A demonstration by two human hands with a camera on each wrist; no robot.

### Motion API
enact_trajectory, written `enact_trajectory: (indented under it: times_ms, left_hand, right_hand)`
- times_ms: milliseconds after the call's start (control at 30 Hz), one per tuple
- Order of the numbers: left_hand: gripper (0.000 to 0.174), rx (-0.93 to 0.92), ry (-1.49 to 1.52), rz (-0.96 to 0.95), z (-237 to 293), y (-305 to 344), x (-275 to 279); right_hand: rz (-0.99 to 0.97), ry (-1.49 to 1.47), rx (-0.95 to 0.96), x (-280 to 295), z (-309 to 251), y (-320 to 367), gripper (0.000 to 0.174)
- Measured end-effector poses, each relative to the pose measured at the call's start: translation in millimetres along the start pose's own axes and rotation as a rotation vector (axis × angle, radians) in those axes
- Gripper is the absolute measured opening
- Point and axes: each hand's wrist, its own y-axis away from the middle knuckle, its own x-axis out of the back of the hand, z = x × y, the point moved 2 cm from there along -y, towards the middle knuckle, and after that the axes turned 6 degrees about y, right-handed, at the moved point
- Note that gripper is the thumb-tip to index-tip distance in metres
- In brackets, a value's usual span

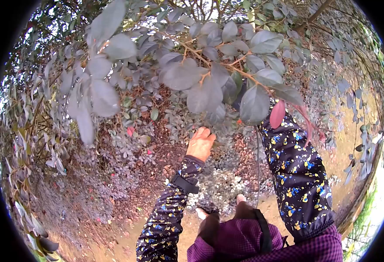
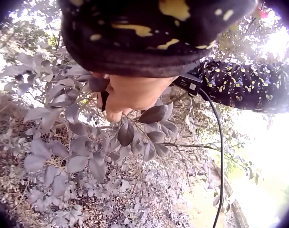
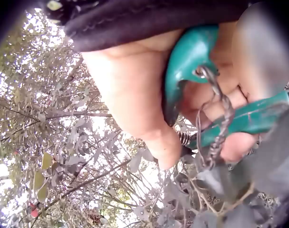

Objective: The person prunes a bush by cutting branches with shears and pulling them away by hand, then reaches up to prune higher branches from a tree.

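Note:
My right hand grips pruning shears with green handles, a coiled spring and a twisted wire loop at the handle end. In the right wrist view grey-green leaves hide the blades. Leaves of a nearer branch cover that hand in the head view, leaving only the patterned sleeve below them. Lower and to the left, my left hand reaches into the shrub. The left wrist view has its fingers curled round a leafy twig, with dark oval leaves hanging just below the knuckles.
Dense shrub foliage surrounds both arms. Leaf litter covers the soil under it. A bare dirt strip runs along the right, bordered by a curb. A black cable hangs from the right sleeve in the left wrist view.

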Motion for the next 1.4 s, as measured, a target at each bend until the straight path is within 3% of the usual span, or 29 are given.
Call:
enact_trajectory:
  times_ms: [167,200,233,300,367,400,433,567,633,700,900,933,967,1033,1067,1100,1233,1300,1367,1400]
  left_hand:
    - [0.023,0.025,0.033,0.000,-12,12,-10]
    - [0.014,0.000,0.041,0.050,-13,13,-11]
    - [0.014,-0.006,0.042,0.052,-14,17,-12]
    - [0.010,0.270,0.334,-0.171,-22,32,-30]
    - [0.004,0.231,0.302,-0.075,-18,75,-53]
    - [0.004,0.302,0.273,-0.198,-12,103,-60]
    - [0.009,0.376,0.246,-0.328,-5,132,-63]
    - [0.010,0.361,0.341,-0.323,-1,254,-99]
    - [0.014,0.575,0.460,-0.371,0,294,-104]
    - [0.016,0.629,0.412,-0.436,8,312,-101]
    - [0.015,0.685,0.554,-0.209,23,291,-111]
    - [0.017,0.666,0.562,-0.231,26,277,-108]
    - [0.017,0.658,0.569,-0.237,26,268,-111]
    - [0.014,0.606,0.561,-0.162,24,250,-114]
    - [0.015,0.628,0.538,-0.177,25,240,-113]
    - [0.015,0.647,0.572,-0.158,27,229,-112]
    - [0.019,0.551,0.424,-0.117,28,207,-124]
    - [0.024,0.619,0.637,-0.038,48,188,-115]
    - [0.027,0.662,0.627,-0.131,64,185,-113]
    - [0.026,0.678,0.632,-0.239,72,188,-116]
  right_hand:
    - [-0.063,-0.080,0.015,-11,3,4,0.031]
    - [-0.093,-0.135,0.027,-18,6,15,0.030]
    - [-0.148,-0.201,0.036,-23,8,16,0.030]
    - [-0.347,-0.441,0.174,-61,21,19,0.030]
    - [-0.528,-0.556,0.228,-112,20,59,0.030]
    - [-0.395,-0.291,-0.004,-130,20,101,0.038]
    - [-0.432,-0.351,-0.021,-159,29,127,0.044]
    - [-0.677,-0.184,-0.118,-303,100,190,0.053]
    - [-0.697,-0.237,-0.223,-334,125,228,0.055]
    - [-0.784,-0.155,-0.411,-380,171,248,0.054]
    - [-0.771,-0.390,-0.967,-456,261,317,0.050]
    - [-0.722,-0.393,-0.815,-447,253,318,0.050]
    - [-0.719,-0.397,-0.826,-444,251,320,0.050]
    - [-0.965,-0.250,-0.696,-435,241,325,0.063]
    - [-0.859,-0.467,-0.904,-417,223,332,0.058]
    - [-0.871,-0.367,-0.766,-430,229,328,0.048]
    - [-0.768,-0.380,-0.772,-429,224,329,0.043]
    - [-0.834,-0.381,-0.642,-451,232,327,0.044]
    - [-0.789,-0.281,-0.555,-437,230,331,0.044]
    - [-0.763,-0.206,-0.383,-441,236,333,0.041]
